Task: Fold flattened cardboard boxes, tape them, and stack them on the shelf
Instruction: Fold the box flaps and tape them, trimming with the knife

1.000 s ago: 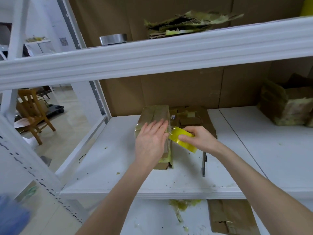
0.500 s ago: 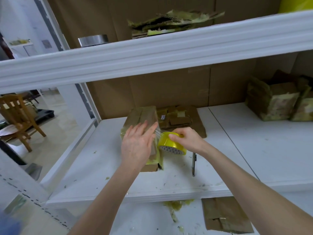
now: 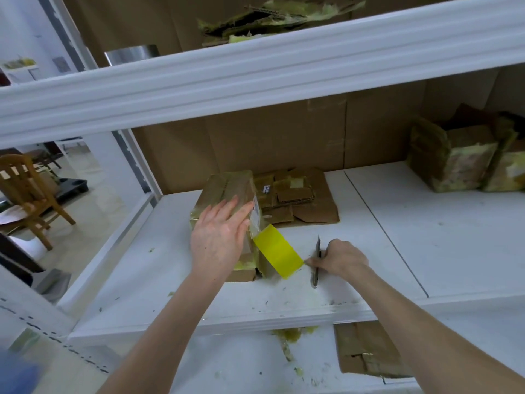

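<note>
A folded cardboard box point(image 3: 227, 186), partly wrapped in yellowish tape, stands on the white shelf board point(image 3: 397, 223). My left hand point(image 3: 217, 237) presses flat on its top, fingers straight. A yellow tape roll point(image 3: 277, 251) leans against the box's right side, with a strip of tape still running up to the box. My right hand point(image 3: 341, 257) is just right of the roll, its fingers curled round a slim dark utility knife point(image 3: 316, 268) that lies on the shelf.
A pile of flattened cardboard point(image 3: 301, 200) lies behind the box. Two taped boxes point(image 3: 460, 166) stand at the far right. The white upper shelf beam point(image 3: 255, 66) hangs overhead. More cardboard point(image 3: 366, 351) lies on the lower shelf, and a wooden chair point(image 3: 25, 191) stands left.
My right hand let go of the tape roll and moved right and down onto the utility knife. The roll now leans on the box. My left hand stays flat on top.
</note>
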